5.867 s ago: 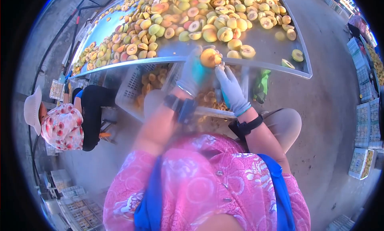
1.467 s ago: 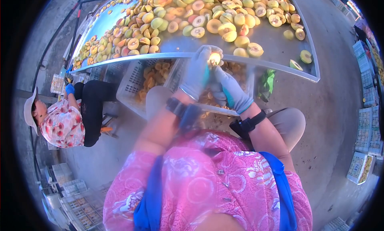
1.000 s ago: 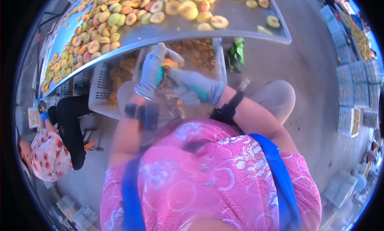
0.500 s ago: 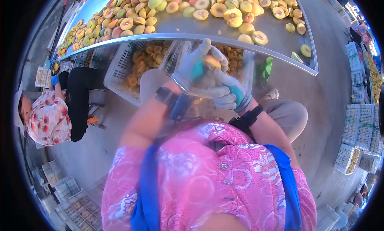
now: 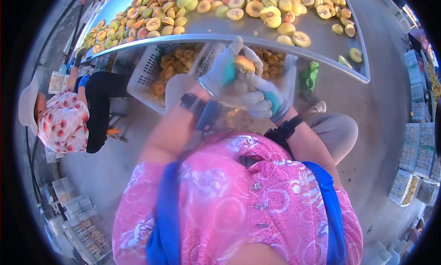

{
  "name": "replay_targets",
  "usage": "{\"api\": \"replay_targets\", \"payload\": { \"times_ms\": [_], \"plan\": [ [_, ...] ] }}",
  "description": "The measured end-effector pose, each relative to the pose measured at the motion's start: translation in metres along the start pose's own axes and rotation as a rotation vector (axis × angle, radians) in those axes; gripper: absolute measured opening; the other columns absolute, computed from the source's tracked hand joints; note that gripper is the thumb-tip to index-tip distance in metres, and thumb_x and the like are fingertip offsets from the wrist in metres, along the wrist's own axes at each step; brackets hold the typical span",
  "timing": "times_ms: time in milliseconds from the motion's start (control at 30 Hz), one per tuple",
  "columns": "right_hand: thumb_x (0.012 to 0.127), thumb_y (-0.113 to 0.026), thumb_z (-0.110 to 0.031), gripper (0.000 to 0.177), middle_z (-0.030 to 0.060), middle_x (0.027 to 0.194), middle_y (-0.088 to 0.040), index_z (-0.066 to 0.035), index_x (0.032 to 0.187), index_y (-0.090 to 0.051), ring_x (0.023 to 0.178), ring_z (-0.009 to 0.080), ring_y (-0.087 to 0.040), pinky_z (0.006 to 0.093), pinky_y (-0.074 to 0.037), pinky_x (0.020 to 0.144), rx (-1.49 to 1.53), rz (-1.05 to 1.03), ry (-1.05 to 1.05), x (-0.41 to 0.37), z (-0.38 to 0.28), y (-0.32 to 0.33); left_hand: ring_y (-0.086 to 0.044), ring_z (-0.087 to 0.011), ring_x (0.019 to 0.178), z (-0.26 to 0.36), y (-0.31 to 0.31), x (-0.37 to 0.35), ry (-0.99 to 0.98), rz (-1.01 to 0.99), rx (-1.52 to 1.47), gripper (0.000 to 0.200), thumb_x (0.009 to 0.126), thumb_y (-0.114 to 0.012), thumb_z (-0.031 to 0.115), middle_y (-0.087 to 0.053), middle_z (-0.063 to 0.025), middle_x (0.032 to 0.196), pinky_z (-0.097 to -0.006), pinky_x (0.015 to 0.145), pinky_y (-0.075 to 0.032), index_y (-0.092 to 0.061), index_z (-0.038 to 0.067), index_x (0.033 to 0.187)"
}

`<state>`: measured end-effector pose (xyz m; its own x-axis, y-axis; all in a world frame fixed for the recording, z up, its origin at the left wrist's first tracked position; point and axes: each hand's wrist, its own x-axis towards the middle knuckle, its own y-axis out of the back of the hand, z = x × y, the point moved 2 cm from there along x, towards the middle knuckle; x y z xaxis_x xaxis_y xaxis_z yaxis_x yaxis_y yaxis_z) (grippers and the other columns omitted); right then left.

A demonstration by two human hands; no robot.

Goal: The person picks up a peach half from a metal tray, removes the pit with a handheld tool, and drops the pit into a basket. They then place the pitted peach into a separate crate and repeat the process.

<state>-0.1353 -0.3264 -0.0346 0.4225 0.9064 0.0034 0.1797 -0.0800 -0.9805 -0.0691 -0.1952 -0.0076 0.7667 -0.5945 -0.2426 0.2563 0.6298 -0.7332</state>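
Note:
An apricot (image 5: 244, 63) with a yellow-orange, red-blushed skin is held between my two gloved hands, just below the metal table's near edge. My left hand (image 5: 222, 73), in a grey glove with a teal patch, is closed around it with thumb and fingers upward. My right hand (image 5: 265, 97), gloved the same way, is closed beside it, fingers curled and thumb up near the fruit. Whatever the right fingers hold is blurred and hidden. Under the hands, a white plastic crate (image 5: 140, 83) contains orange apricot pieces, and more apricot pieces (image 5: 272, 63) lie behind my fingers.
The metal table (image 5: 216, 30) carries many whole and halved apricots (image 5: 272, 16). A green bag (image 5: 310, 79) lies on the floor right of the crates. At left sits a co-worker (image 5: 64, 122) in a white hat. Stacked white crates (image 5: 410, 143) line the right side.
The view has shifted slightly, so the table and crates appear a little to the right. Both hands stay together at the apricot. The co-worker at left has changed posture.

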Motion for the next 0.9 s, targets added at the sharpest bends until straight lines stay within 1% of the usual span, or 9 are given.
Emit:
{"api": "replay_targets", "payload": {
  "times_ms": [167,500,567,600,667,733,800,833,900],
  "plan": [
    [0.103,-0.038,-0.044,0.038,-0.0087,0.058,-0.030,-0.009,0.104,-0.052,0.036,0.0018,-0.024,0.0193,-0.017,0.029,0.103,-0.198,-0.004,0.008,0.000,-0.005,-0.065,-0.0287,0.080,-0.004,-0.006,-0.013,-0.129,0.047,-0.090,0.049,0.094,-0.049,0.056,-0.065,-0.0123,0.095,-0.0410,0.074,-0.057,-0.060,0.008,0.097],
    [0.103,-0.039,-0.044,0.039,-0.0090,0.056,-0.032,-0.008,0.098,-0.054,0.036,0.0022,-0.024,0.0168,-0.025,0.032,0.025,-0.302,0.021,0.008,0.010,-0.031,-0.063,-0.0303,0.089,-0.001,-0.019,-0.025,-0.330,0.184,-0.083,0.049,0.097,-0.045,0.054,-0.064,-0.0121,0.099,-0.0477,0.080,-0.056,-0.058,0.007,0.096],
    [0.102,-0.041,-0.043,0.037,-0.0089,0.055,-0.035,-0.009,0.096,-0.055,0.040,0.0037,-0.030,0.0157,-0.038,0.047,0.008,-0.335,0.010,0.010,0.011,-0.033,-0.063,-0.0308,0.090,0.000,-0.022,-0.032,-0.343,0.180,-0.076,0.048,0.097,-0.044,0.053,-0.064,-0.0125,0.100,-0.0476,0.081,-0.056,-0.058,0.007,0.098],
    [0.102,-0.041,-0.043,0.037,-0.0089,0.055,-0.035,-0.009,0.096,-0.055,0.040,0.0037,-0.030,0.0157,-0.038,0.047,0.001,-0.339,0.009,0.011,0.012,-0.037,-0.063,-0.0313,0.091,0.002,-0.024,-0.034,-0.352,0.179,-0.075,0.048,0.097,-0.044,0.053,-0.063,-0.0128,0.101,-0.0476,0.081,-0.056,-0.057,0.007,0.099],
    [0.102,-0.041,-0.042,0.035,-0.0073,0.057,-0.040,-0.010,0.097,-0.055,0.046,0.0048,-0.039,0.0187,-0.045,0.063,-0.062,-0.309,0.050,0.010,0.016,-0.045,-0.062,-0.0318,0.093,0.002,-0.024,-0.037,-0.388,0.170,-0.068,0.048,0.098,-0.044,0.053,-0.063,-0.0134,0.102,-0.0483,0.083,-0.055,-0.057,0.007,0.100],
    [0.102,-0.042,-0.042,0.034,-0.0057,0.060,-0.044,-0.010,0.097,-0.055,0.052,0.0059,-0.043,0.0206,-0.045,0.066,-0.040,-0.270,0.069,0.011,0.020,-0.046,-0.062,-0.0322,0.095,0.003,-0.011,-0.032,-0.425,0.156,-0.063,0.047,0.098,-0.044,0.052,-0.063,-0.0141,0.104,-0.0490,0.085,-0.054,-0.056,0.007,0.101],
    [0.102,-0.043,-0.041,0.034,-0.0041,0.062,-0.048,-0.010,0.098,-0.056,0.057,0.0070,-0.048,0.0224,-0.046,0.069,-0.018,-0.234,0.092,0.012,0.022,-0.050,-0.061,-0.0330,0.098,0.008,-0.001,-0.023,-0.390,-0.163,-0.380,0.046,0.098,-0.043,0.050,-0.062,-0.0149,0.107,-0.0507,0.088,-0.052,-0.056,0.007,0.102],
    [0.102,-0.044,-0.041,0.034,-0.0031,0.066,-0.050,-0.010,0.099,-0.056,0.061,0.0078,-0.050,0.0228,-0.046,0.070,-0.038,-0.311,0.066,0.012,0.025,-0.054,-0.061,-0.0330,0.098,0.011,0.000,-0.025,-0.395,-0.167,-0.380,0.046,0.098,-0.043,0.050,-0.062,-0.0149,0.107,-0.0507,0.088,-0.052,-0.056,0.007,0.102],
    [0.101,-0.044,-0.041,0.034,-0.0022,0.069,-0.052,-0.009,0.101,-0.056,0.064,0.0086,-0.052,0.0232,-0.046,0.071,-0.060,-0.384,0.042,0.013,0.022,-0.052,-0.060,-0.0331,0.100,0.022,0.005,-0.029,-0.508,0.139,-0.296,0.046,0.099,-0.043,0.049,-0.062,-0.0151,0.108,-0.0520,0.089,-0.050,-0.058,0.006,0.103]
  ]
}}
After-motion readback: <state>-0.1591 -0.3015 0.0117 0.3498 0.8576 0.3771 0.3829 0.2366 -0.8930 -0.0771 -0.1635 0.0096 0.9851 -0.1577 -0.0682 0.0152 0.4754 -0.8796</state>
